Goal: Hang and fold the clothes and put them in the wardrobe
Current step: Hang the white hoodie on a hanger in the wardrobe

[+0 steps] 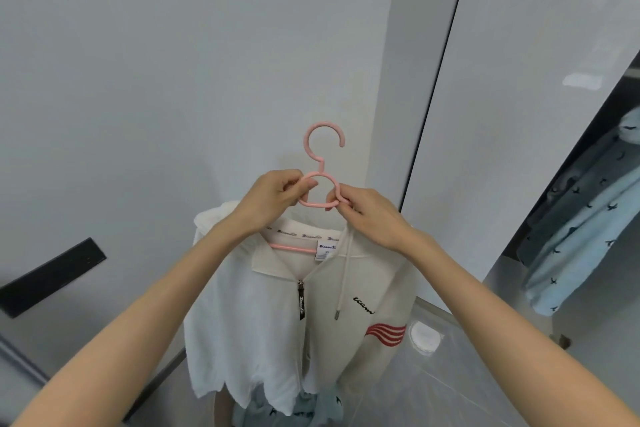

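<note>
The grip of the left hand [273, 199] is clamped on the left of the lower ring of the pink hanger [323, 135]; the right hand [372, 218] is pinched on its right. A white zip hoodie [249, 315] is carried on it, mid-scene. Hanging seems done. Next, the hook is to be taken right to the wardrobe [512, 135], beside the blue shirt [581, 236]; the rail is not seen.

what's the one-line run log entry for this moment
left hand: holds pink plastic hanger loop | right hand: holds same loop | white zip-up hoodie: hung on hanger | hook: on no rail
</note>
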Available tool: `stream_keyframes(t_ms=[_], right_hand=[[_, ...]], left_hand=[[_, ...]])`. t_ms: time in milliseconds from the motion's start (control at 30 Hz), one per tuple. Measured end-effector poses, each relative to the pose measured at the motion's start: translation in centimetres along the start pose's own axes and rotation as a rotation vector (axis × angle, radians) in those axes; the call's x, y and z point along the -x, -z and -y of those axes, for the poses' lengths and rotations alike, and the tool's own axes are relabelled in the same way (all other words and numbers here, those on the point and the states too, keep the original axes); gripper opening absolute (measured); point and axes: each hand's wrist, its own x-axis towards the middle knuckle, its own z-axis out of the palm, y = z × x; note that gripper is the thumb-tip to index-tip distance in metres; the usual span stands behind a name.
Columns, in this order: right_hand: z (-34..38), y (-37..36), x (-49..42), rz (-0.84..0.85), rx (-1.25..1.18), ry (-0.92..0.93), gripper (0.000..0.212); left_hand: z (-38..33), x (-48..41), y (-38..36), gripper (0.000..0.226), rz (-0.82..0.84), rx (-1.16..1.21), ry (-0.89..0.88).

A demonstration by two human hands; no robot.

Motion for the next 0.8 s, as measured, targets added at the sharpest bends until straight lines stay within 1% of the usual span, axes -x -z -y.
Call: stream_keyframes(t_ms=[100,133,233,300,367,433,500,567,700,767,800], right_hand=[[0.1,0.5,0.2,-0.043,0.0,0.028,0.011],[0.2,0.9,0.1,-0.066,0.045,0.027,0.01],[-0.5,1.8,0.1,-0.093,0.223,-0.001,0.016],[-1.5,1.7,0.4,-0.13,0.277,-0.02,0.018],[-2.2,1.0,1.0,-0.235,0.277,0.002,0.02],[-2.6,0.4,1.5,-0.373,0.281,0.024,0.022],[-2.6,0.1,1.9,-0.492,0.275,-0.018,0.024],[-2.7,0.1,2.1,-0.552,0.286,-0.039,0.022],[-2.8,0.3,2.3,-0.643,0.266,-0.021,0.016],[-2.9,-0.2,2.6,-0.765,0.206,-0.079,0.015],[-2.9,-0.5,2.8,-0.824,0.129,-0.137,0.014]], left_hand=[[0.8,0.3,0.0,0.041,0.012,0.007,-0.008],[0.8,0.3,0.0,0.041,-0.007,0.013,-0.003],[0.9,0.2,0.3,0.04,-0.076,0.023,0.021],[0.9,0.0,0.4,0.041,-0.113,0.019,0.033],[0.8,0.0,0.5,0.041,-0.135,0.015,0.042],[0.6,-0.1,0.3,0.041,-0.139,0.02,0.044],[0.3,-0.3,0.1,0.041,-0.138,0.033,0.041],[0.1,-0.5,0.0,0.041,-0.143,0.034,0.039],[-0.1,-0.9,0.0,0.042,-0.171,0.015,0.057],[0.0,-1.0,0.3,0.043,-0.185,0.012,0.073],[0.0,-1.0,0.4,0.043,-0.192,0.015,0.079]])
